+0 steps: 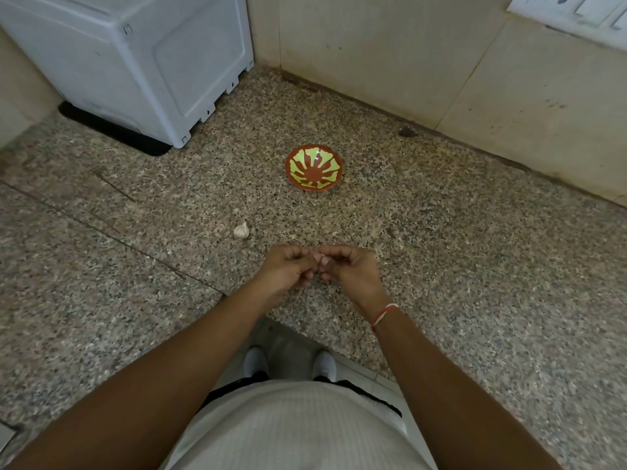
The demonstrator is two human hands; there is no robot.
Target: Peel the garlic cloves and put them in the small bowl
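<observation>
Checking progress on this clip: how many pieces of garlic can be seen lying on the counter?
1. One garlic piece lies on the counter, nearer than the bowl and just beyond the left hand. Both hands' fingertips meet and may hide a clove; the right hand blocks the view. The bowl looks empty.

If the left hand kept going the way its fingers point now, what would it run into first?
The left hand points its curled fingers right, at the right hand. Their fingertips already meet around something small, likely a garlic clove, though it is mostly hidden. So it would meet the right hand at once.
</observation>
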